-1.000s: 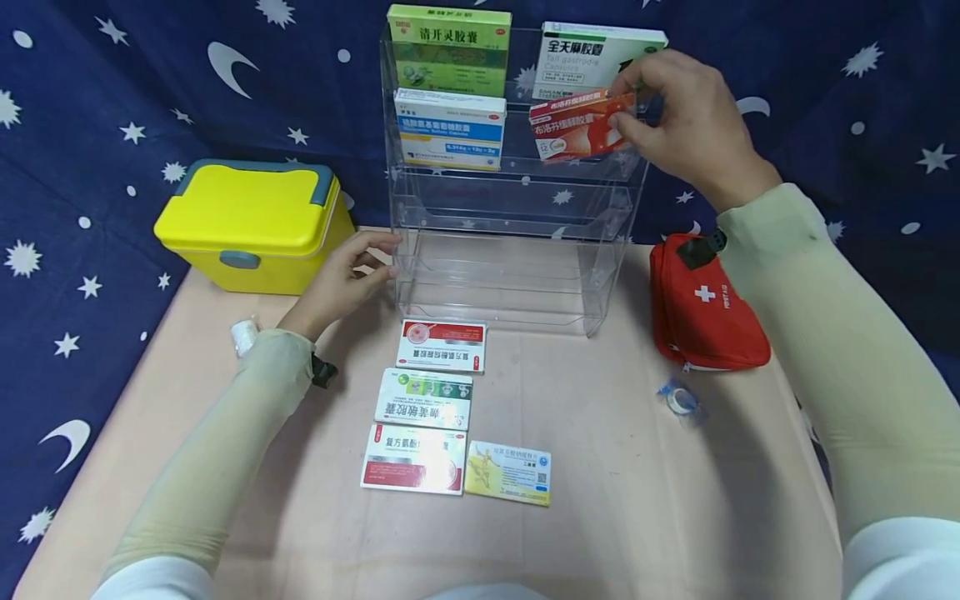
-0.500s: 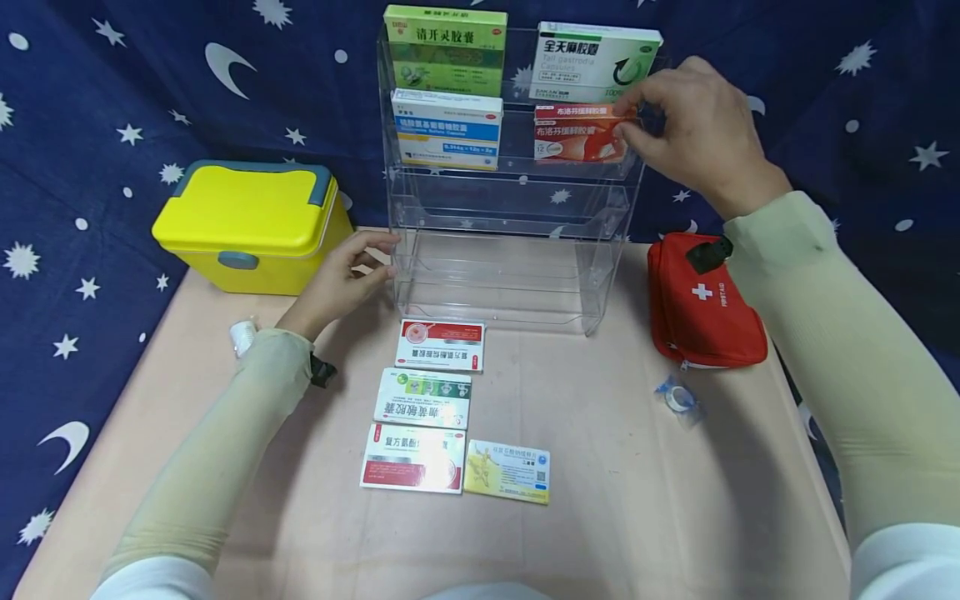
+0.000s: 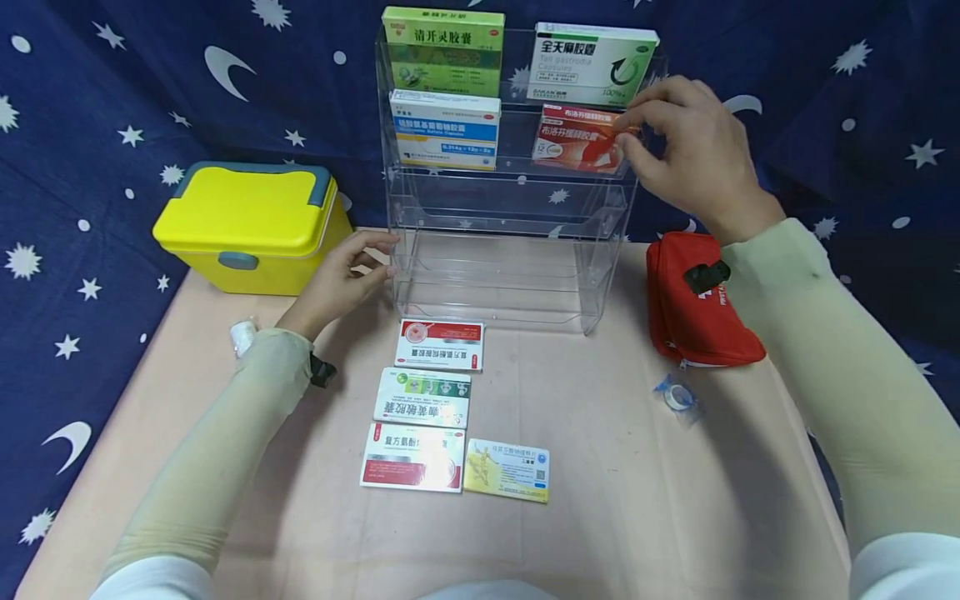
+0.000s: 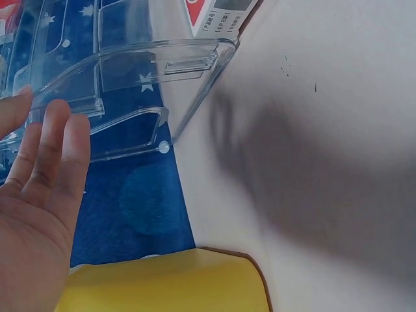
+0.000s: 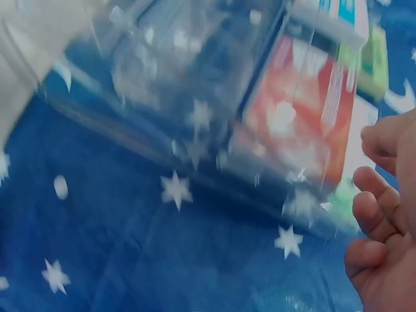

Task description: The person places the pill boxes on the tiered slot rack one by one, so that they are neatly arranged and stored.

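Note:
A clear acrylic rack stands at the back of the table, with medicine boxes in its upper tiers. My right hand pinches the right end of a red medicine box in the second tier, below a white-and-green box. Blurred in the right wrist view, the red box sits behind clear plastic beside my fingers. My left hand is at the rack's lower left side, its fingers loosely extended. In the left wrist view those fingers overlap the rack's edge; contact is hard to tell.
A green box and a blue-and-white box fill the rack's upper left. Several medicine boxes lie in front. A yellow case and white roll are left; a red first-aid pouch and wrapped tape are right.
The red box has gone from tilted in front of the second tier to standing in it, lower down. My right hand has lowered with it; the left hand has stayed put.

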Tool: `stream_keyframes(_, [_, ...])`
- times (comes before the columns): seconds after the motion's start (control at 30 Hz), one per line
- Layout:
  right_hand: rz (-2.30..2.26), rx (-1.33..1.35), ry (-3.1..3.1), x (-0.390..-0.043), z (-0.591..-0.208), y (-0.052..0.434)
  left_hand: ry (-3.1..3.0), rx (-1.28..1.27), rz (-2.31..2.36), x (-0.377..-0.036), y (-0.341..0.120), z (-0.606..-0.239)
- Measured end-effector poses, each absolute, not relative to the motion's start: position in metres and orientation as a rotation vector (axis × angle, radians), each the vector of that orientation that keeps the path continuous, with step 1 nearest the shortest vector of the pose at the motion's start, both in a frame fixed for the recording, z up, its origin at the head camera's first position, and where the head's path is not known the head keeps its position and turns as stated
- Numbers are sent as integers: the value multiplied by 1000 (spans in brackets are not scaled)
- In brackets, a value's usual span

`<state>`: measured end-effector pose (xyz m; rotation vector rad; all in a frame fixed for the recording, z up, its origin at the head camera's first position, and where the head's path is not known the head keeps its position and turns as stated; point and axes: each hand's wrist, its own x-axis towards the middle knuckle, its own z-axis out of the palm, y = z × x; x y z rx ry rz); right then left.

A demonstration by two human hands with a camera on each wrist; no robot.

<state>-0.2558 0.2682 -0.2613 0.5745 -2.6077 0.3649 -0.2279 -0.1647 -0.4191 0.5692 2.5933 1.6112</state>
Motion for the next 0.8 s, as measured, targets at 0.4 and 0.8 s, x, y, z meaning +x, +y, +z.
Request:
stream_keyframes(0.4, [729, 1030, -2814, -148, -386, 250, 2568, 592, 1650, -232, -167, -426])
stream_keyframes(0.8, [734, 944, -3151, -28, -473, 224, 2531, 664, 1725, -232, -168, -431])
